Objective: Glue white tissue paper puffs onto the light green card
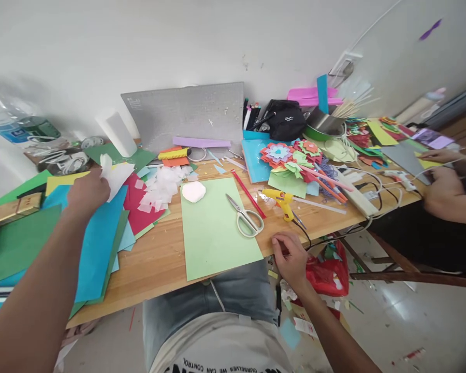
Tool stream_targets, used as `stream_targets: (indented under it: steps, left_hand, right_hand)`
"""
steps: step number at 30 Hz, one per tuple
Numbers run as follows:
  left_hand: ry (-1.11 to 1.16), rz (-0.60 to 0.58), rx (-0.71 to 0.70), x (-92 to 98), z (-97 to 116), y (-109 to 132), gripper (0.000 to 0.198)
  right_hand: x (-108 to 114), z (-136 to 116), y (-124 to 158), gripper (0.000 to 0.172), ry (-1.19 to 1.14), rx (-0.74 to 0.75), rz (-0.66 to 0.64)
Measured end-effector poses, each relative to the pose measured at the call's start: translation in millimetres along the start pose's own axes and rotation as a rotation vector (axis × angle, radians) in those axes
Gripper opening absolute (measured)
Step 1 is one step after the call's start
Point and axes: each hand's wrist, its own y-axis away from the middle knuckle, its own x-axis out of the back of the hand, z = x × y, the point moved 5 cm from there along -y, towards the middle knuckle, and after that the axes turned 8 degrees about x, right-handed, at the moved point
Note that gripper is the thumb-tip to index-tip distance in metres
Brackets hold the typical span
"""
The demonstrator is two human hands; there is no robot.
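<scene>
My left hand (86, 192) reaches over the colored sheets on the left, its fingers closed on a crumpled white tissue (118, 178). Loosely curled at the table's front edge is my right hand (291, 257), with nothing visible in it. Between the hands lies a light green sheet (217, 248). On that sheet sit a white rounded paper piece (193, 191) and scissors (250, 221) with pale handles. A red strip (248, 194) lies along its right side. Beyond my right hand, a yellow glue gun (281, 201) rests on the table.
White paper scraps (165, 184) and a yellow cutter (174, 154) lie left of center. Paper flowers (291, 155), a power strip (355, 194) and cables occupy the right. A grey board (186, 114) leans on the wall. Another person's arm (446, 191) is at far right.
</scene>
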Motion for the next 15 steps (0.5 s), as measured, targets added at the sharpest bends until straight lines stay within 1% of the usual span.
stream_targets:
  steps: [1, 3, 5, 6, 7, 8, 10, 12, 13, 15]
  left_hand:
    - [-0.052, 0.004, -0.002, 0.0, 4.2, 7.8, 0.044]
    - [-0.095, 0.004, -0.052, 0.3, 15.4, 23.6, 0.045]
    - [-0.133, 0.007, -0.124, -2.1, 27.0, 37.1, 0.055]
    - [-0.142, 0.033, -0.159, -3.7, 32.2, 42.5, 0.062]
    - [-0.149, 0.053, -0.17, -6.2, 35.5, 46.6, 0.066]
    - [-0.14, 0.092, -0.136, -7.8, 36.0, 49.3, 0.066]
    - [-0.12, 0.135, -0.129, -11.7, 37.4, 53.9, 0.067]
    - [-0.085, 0.161, -0.131, -10.0, 35.2, 57.1, 0.066]
    - [-0.062, 0.168, -0.131, -5.9, 32.1, 57.8, 0.064]
    - [-0.008, 0.175, -0.117, 9.3, 20.0, 55.1, 0.058]
  right_hand:
    - [-0.7, 0.2, 0.7, 0.01, -0.003, 0.002, -0.003]
    - [-1.4, 0.2, 2.4, 0.01, -0.008, 0.016, -0.004]
    - [-0.8, 0.2, 4.1, 0.01, 0.003, 0.038, 0.007]
    - [-0.4, 0.4, 4.8, 0.009, 0.012, 0.05, 0.013]
    - [0.0, 0.8, 5.3, 0.009, 0.02, 0.061, 0.019]
    - [0.0, 1.2, 5.7, 0.009, 0.022, 0.075, 0.02]
    - [0.1, 1.7, 6.0, 0.008, 0.021, 0.106, 0.03]
    - [0.0, 1.9, 6.3, 0.007, 0.02, 0.133, 0.037]
    - [-0.1, 1.9, 6.3, 0.006, 0.022, 0.142, 0.038]
    - [-0.3, 1.8, 6.4, 0.006, 0.029, 0.15, 0.037]
